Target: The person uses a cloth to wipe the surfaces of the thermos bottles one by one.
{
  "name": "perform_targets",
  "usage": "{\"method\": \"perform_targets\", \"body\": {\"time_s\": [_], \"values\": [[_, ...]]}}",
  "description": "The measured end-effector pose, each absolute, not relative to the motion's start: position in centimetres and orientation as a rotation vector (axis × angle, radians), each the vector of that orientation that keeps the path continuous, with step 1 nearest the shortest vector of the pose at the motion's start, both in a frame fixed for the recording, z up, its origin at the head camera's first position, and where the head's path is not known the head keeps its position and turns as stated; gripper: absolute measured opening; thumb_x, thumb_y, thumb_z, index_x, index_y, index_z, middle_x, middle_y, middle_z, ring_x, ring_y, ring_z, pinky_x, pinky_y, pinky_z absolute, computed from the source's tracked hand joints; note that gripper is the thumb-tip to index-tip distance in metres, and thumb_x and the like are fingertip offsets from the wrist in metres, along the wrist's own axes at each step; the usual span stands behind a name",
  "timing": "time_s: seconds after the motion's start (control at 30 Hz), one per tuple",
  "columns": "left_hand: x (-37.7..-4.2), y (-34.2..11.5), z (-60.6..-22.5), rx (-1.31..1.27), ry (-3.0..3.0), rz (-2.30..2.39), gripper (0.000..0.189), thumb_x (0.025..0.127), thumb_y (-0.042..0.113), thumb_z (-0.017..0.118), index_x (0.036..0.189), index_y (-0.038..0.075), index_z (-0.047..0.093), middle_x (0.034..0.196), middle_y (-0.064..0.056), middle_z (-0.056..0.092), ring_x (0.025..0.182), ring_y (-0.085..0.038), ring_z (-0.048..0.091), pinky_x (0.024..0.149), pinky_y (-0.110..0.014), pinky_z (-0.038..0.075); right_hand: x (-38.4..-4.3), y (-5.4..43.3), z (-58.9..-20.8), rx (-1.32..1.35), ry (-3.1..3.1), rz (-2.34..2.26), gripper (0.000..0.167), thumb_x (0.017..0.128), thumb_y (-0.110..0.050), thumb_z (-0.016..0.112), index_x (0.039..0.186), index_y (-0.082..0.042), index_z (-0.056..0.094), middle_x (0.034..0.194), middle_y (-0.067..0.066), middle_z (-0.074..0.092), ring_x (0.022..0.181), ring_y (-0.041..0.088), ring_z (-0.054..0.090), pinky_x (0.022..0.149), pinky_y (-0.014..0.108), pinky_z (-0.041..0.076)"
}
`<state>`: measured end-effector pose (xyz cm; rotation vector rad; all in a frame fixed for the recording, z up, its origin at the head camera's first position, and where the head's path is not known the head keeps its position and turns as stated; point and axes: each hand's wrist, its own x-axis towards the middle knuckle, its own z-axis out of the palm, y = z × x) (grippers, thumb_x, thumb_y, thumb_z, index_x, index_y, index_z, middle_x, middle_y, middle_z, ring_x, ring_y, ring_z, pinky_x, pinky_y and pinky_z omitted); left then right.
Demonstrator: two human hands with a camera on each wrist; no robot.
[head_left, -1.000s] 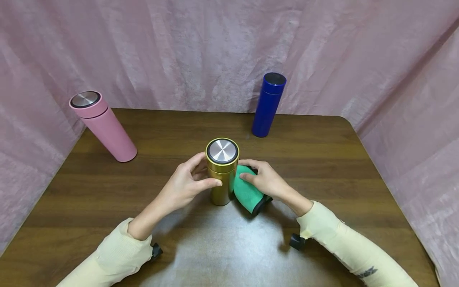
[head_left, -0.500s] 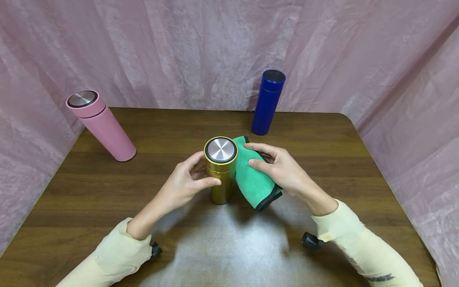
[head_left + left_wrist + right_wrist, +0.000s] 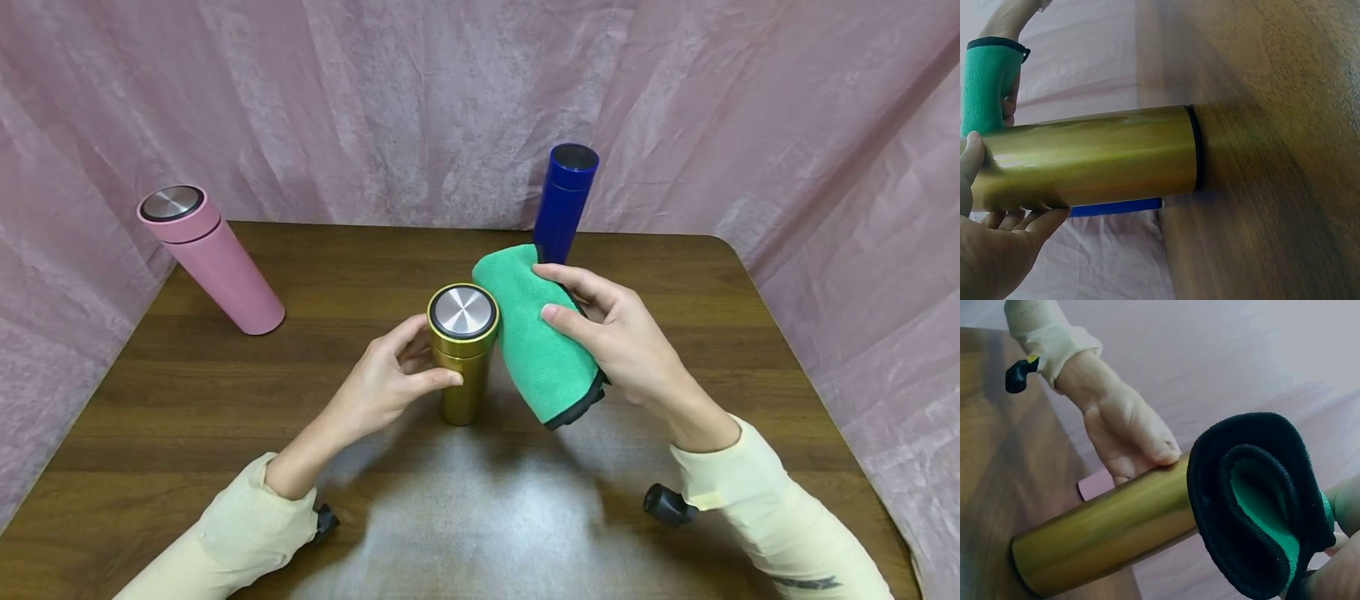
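A gold thermos bottle (image 3: pixel 467 383) with a silver disc on its lid stands upright on the table. My left hand (image 3: pixel 378 387) grips its upper part from the left, thumb across the front; the left wrist view shows the fingers round the gold body (image 3: pixel 1097 159). In my right hand (image 3: pixel 626 342) is a folded green cloth (image 3: pixel 536 333) with black edging, pinched between thumb and fingers. It is raised off the table, right by the bottle's lid; whether the two touch I cannot tell. The right wrist view shows the cloth's rolled end (image 3: pixel 1260 494) in front of the bottle.
At the back left of the wooden table (image 3: pixel 360 275) stands a pink thermos bottle (image 3: pixel 221 271). A blue thermos bottle (image 3: pixel 564 204) stands at the back right, its lower part hidden by the cloth and right hand. A pink curtain (image 3: pixel 420 108) hangs behind.
My right hand has lifted the green cloth up the bottle's right side, from its body to lid height, and shifted right. The left hand and gold bottle have stayed in place.
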<state>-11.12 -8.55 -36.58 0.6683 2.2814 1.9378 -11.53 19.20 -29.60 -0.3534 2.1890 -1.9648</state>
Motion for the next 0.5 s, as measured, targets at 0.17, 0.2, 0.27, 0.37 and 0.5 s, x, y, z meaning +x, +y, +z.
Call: {"method": "perform_targets", "body": {"time_s": [0.17, 0.2, 0.27, 0.37, 0.5], "values": [[-11.1, -8.5, -36.6, 0.674, 2.280, 1.938, 0.063, 0.082, -0.006, 0.084, 0.138, -0.002, 0.056, 0.129, -0.018, 0.066, 0.120, -0.028, 0.064, 0.103, -0.032, 0.053, -11.2, 18.9, -30.2, -0.479, 2.232, -2.070, 0.045, 0.100, -0.002, 0.066, 0.144, -0.008, 0.058, 0.134, 0.010, 0.061, 0.109, 0.023, 0.065, 0.084, 0.031, 0.061], [-11.2, -8.5, -36.6, 0.674, 2.278, 1.938, 0.063, 0.082, -0.006, 0.084, 0.138, -0.002, 0.056, 0.129, -0.018, 0.066, 0.120, -0.028, 0.064, 0.103, -0.032, 0.053, -11.2, 18.8, -30.3, -0.512, 2.247, -2.081, 0.046, 0.099, -0.001, 0.066, 0.144, -0.007, 0.059, 0.134, 0.011, 0.062, 0.110, 0.024, 0.064, 0.085, 0.030, 0.060], [-11.1, -8.5, -36.6, 0.672, 2.279, 1.938, 0.063, 0.082, -0.006, 0.084, 0.138, -0.002, 0.056, 0.129, -0.018, 0.065, 0.120, -0.028, 0.064, 0.103, -0.032, 0.053, -11.1, 18.7, -30.6, -0.569, 2.264, -2.090, 0.047, 0.098, 0.003, 0.067, 0.143, -0.005, 0.059, 0.134, 0.011, 0.062, 0.113, 0.024, 0.063, 0.086, 0.029, 0.059], [-11.1, -8.6, -36.6, 0.663, 2.280, 1.942, 0.063, 0.082, -0.006, 0.084, 0.138, -0.002, 0.056, 0.129, -0.018, 0.066, 0.120, -0.028, 0.065, 0.103, -0.032, 0.053, -11.3, 18.4, -31.0, -0.613, 2.267, -2.073, 0.049, 0.096, 0.006, 0.068, 0.142, -0.004, 0.058, 0.134, 0.011, 0.062, 0.113, 0.024, 0.063, 0.087, 0.029, 0.059], [-11.1, -8.6, -36.6, 0.660, 2.276, 1.948, 0.063, 0.082, -0.007, 0.084, 0.138, -0.003, 0.056, 0.129, -0.018, 0.066, 0.120, -0.028, 0.065, 0.103, -0.032, 0.053, -11.6, 18.1, -31.9, -0.619, 2.269, -2.055, 0.049, 0.095, 0.008, 0.068, 0.142, -0.001, 0.057, 0.134, 0.012, 0.062, 0.114, 0.022, 0.063, 0.089, 0.028, 0.058]]}}
